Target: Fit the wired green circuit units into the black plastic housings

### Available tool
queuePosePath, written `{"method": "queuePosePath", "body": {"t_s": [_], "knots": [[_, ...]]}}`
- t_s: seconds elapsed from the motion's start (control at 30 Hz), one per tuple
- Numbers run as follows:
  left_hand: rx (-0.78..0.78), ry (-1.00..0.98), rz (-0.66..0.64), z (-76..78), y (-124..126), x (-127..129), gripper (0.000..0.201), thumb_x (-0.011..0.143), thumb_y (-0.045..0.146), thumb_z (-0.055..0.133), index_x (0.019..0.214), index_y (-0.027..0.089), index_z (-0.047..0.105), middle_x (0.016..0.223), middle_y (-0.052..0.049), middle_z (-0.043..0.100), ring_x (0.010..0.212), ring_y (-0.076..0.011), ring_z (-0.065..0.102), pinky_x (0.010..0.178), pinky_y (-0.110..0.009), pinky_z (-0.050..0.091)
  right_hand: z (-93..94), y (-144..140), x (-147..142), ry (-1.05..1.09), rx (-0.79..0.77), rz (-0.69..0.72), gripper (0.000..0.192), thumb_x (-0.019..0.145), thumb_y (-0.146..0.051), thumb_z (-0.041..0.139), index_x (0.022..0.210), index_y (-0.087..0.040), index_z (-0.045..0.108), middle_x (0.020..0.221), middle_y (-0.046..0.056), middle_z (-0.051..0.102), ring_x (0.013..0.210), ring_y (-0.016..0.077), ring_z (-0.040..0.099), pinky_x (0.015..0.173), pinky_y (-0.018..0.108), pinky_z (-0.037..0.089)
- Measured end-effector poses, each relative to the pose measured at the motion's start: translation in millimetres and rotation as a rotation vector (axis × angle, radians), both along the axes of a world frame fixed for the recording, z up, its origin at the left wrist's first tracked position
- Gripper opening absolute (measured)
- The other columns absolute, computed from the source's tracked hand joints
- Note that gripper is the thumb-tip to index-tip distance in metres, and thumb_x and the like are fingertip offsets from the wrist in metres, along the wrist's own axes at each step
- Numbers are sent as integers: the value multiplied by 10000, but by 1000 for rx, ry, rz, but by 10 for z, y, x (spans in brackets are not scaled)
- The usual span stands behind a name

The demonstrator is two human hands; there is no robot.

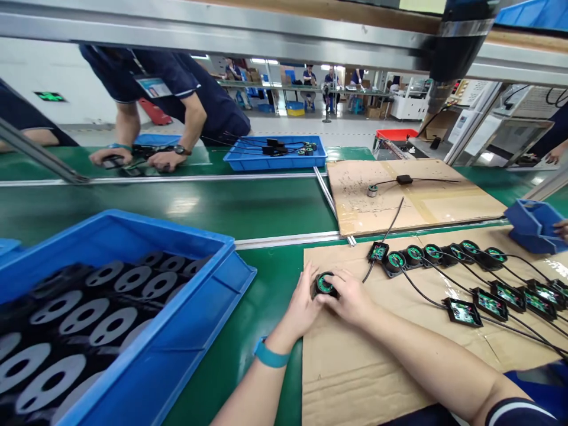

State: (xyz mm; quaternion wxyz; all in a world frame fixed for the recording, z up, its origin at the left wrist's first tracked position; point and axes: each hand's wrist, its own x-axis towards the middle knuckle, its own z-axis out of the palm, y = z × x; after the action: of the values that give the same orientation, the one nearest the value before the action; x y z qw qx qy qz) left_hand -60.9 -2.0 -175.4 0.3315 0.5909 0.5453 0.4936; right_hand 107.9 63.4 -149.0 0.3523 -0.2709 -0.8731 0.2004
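A round black housing with a green ring-shaped circuit board is between my hands, low over the cardboard sheet. My left hand wraps its left side, thumb and fingers closed against it. My right hand grips the right side, with fingertips over the rim and board. Parts of the housing are hidden behind my fingers. Just right of it lies a small open black box with a circuit board, its black cables running out. Further right, several similar round housings stand in a row, wired to open black boxes.
A large blue bin of black parts with pale oval faces stands at left. Beyond lies a cardboard-topped board with a cabled part. A blue tray and a co-worker's hands are across the green bench. Metal rails cross overhead.
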Motion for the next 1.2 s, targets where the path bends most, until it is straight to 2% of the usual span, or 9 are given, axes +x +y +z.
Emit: {"method": "queuePosePath", "body": {"t_s": [0.07,0.23,0.4,0.53,0.67,0.8,0.93,1.1,1.2], "knots": [[3,-153,61,-4,36,-37,1032,877,865,372,1593,138,218,1533,-294,438,1433,-350,483,1184,-547,399,104,32,-15,-24,15,22,280,856,-287,782,1088,-164,687,1077,144,712,1003,276,665,891,450,580],[34,-284,289,4,131,-87,925,906,857,295,1459,123,404,1368,-255,596,1252,-318,636,1103,-515,478,344,73,-40,76,62,-2,336,910,-362,733,1197,-194,691,1222,162,683,1077,281,661,974,474,545],[36,-299,386,-24,169,-108,821,956,802,266,1368,123,474,1318,-238,618,1168,-286,676,1071,-504,494,299,69,-52,-101,18,3,248,814,-281,812,1019,-169,728,1008,144,708,931,282,670,861,454,576],[33,-314,398,-28,180,-111,794,957,798,283,1318,132,520,1295,-218,637,1140,-272,684,1048,-475,510,321,68,-37,-7,54,-77,296,879,-325,760,1137,-188,714,1175,161,680,1027,282,648,932,465,553],[7,-353,430,-11,188,-110,798,952,803,290,1290,118,521,1260,-223,648,1107,-277,692,1036,-480,508,346,59,-55,-160,52,-43,261,802,-303,833,998,-161,734,980,135,697,885,264,644,820,414,570],[5,-365,462,13,187,-122,816,927,832,305,1254,122,542,1223,-216,666,1086,-287,690,1006,-488,516,354,48,-70,-68,96,-86,384,907,-420,732,1190,-164,686,1129,152,675,987,259,634,909,414,546],[21,-317,545,66,165,-125,808,921,843,287,1193,133,562,1208,-211,668,1066,-290,689,997,-498,514,293,26,-91,-297,109,4,326,867,-409,777,1044,-144,707,994,128,675,905,262,627,830,386,551],[124,-203,577,144,119,-111,735,976,772,242,1183,142,562,1208,-190,659,1081,-270,679,976,-451,519,219,-2,-147,-247,132,-11,387,945,-443,684,1165,-124,683,1091,149,663,975,267,617,883,390,526],[145,-109,591,177,85,-133,775,977,774,193,1177,133,579,1202,-189,658,1075,-278,673,947,-450,522,287,67,-138,-345,53,91,364,911,-442,734,1078,-119,712,1013,136,690,946,260,641,877,362,525]]}}
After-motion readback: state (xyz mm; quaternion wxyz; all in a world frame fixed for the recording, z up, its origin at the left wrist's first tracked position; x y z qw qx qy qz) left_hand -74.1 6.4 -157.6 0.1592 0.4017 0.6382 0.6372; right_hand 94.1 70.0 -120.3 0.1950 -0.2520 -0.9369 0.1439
